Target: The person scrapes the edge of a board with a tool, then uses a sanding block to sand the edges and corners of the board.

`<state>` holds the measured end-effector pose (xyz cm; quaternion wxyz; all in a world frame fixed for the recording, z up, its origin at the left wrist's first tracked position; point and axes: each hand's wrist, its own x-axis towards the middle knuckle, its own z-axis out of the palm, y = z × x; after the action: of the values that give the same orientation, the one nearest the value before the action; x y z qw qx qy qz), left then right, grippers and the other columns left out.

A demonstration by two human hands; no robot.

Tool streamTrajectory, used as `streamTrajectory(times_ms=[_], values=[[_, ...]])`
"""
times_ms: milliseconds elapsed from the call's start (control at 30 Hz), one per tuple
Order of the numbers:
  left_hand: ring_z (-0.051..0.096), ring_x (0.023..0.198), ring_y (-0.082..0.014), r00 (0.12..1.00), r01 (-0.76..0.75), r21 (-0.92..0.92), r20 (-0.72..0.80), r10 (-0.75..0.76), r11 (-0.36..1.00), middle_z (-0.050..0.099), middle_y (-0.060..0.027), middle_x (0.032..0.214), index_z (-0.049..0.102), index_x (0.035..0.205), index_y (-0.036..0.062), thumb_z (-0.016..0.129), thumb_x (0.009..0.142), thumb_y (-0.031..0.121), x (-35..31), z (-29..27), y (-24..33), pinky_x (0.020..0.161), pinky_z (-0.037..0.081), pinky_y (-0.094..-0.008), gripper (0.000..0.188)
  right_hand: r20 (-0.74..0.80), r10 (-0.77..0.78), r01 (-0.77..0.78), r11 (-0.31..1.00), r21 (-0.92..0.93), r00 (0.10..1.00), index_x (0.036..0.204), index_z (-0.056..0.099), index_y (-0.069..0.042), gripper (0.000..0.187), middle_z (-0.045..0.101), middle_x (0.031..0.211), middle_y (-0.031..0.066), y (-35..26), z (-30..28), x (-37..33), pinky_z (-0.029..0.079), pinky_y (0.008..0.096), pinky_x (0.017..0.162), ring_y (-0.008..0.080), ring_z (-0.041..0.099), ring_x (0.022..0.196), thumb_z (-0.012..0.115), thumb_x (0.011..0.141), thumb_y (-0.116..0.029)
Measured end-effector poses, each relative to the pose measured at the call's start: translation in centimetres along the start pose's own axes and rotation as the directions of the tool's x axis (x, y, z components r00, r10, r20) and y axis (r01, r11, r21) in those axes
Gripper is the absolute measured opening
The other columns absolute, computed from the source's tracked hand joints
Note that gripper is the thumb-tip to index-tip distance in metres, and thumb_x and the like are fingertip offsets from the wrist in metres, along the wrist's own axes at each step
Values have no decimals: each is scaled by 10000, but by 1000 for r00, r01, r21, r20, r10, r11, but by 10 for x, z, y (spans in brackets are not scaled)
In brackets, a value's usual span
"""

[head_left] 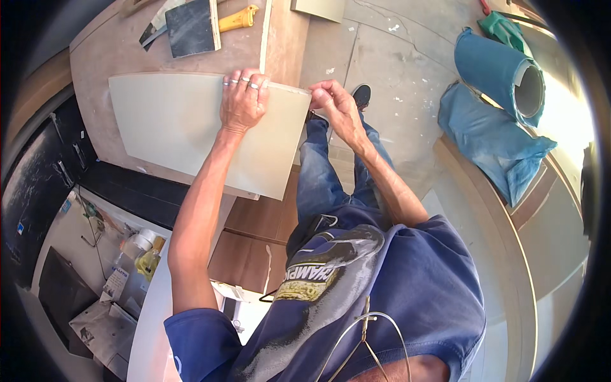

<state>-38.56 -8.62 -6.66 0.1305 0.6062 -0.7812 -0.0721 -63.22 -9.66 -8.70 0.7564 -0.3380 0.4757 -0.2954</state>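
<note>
A pale cream board [172, 121] lies across a brown wooden work surface, its right end sticking out past the surface's side. My left hand [243, 102] is closed over the board's far long edge, fingers curled on the rim and rings showing. At the board's far right corner, my right hand [337, 111] has its thumb and fingers pinched together. Whether it grips the edge itself or a thin piece there is too small to make out. A thin, rough strip of edge [289, 88] shows between the two hands.
Beyond the board lie a dark square block [189, 28] and a handsaw with a yellow handle [238, 19]. A blue roll [490, 70] and blue cloth [484, 127] are at the right. Cluttered items, including a tape roll [137, 244], sit lower left. Tiled floor [388, 70] lies ahead.
</note>
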Motion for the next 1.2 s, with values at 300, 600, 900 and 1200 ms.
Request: streamTrajectory(times_ms=[300,600,900,1200], values=[[583,944,-282,1000,3,-13,-8,-3,1000,627,-52,1019,644,987,115,650,909,145,1,-2,1,848,448,-454,83,14,19,-20,995,97,1000,1115,619,20,200,719,964,91,12,-1,1,567,316,802,145,689,859,644,1039,-164],[586,933,-279,1000,0,-2,-18,0,1000,630,-50,1008,640,974,117,644,924,154,3,-2,2,843,446,-452,63,-1,-30,30,990,138,1000,1106,621,13,219,708,966,72,23,5,-6,570,297,841,134,685,891,660,1043,-193],[593,958,-281,1000,11,18,-22,-10,1000,629,-62,1015,637,954,104,647,925,166,1,-2,3,859,452,-458,69,-97,-517,362,710,-605,851,994,691,-23,124,713,922,129,-7,8,18,546,386,784,304,698,835,742,913,-103],[604,1007,-326,999,-22,6,-29,22,1000,642,-112,1035,647,990,70,624,948,185,2,-3,-2,902,459,-488,125,693,-470,664,-262,-701,546,1464,480,-92,840,457,1491,276,-122,178,164,317,656,1172,476,382,1437,868,783,-394]])
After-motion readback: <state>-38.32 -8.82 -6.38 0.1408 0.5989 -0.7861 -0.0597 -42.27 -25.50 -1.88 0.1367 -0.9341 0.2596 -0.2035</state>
